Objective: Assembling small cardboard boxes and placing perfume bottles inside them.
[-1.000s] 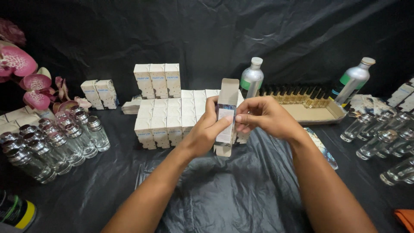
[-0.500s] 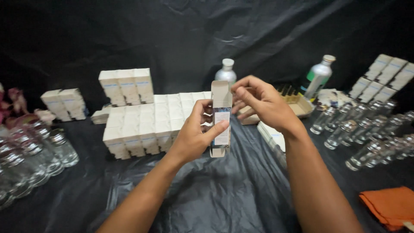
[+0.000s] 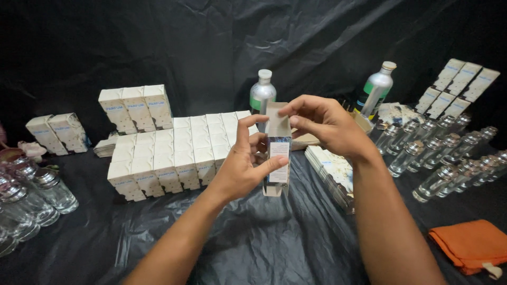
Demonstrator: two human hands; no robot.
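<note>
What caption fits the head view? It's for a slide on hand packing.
Left hand steadies an upright carton while the right hand pinches its open top flap, above black sheeting.

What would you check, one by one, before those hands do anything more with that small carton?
1. Left hand grips the carton body: ok.
2. Right hand pinches the top flap: ok.
3. Carton held upright: ok.
4. Top flap closed: not ok, it stands open.
5. Something inside the carton: cannot tell.
6. Nearby grid of finished cartons undisturbed, apart from the hands: ok.
</note>
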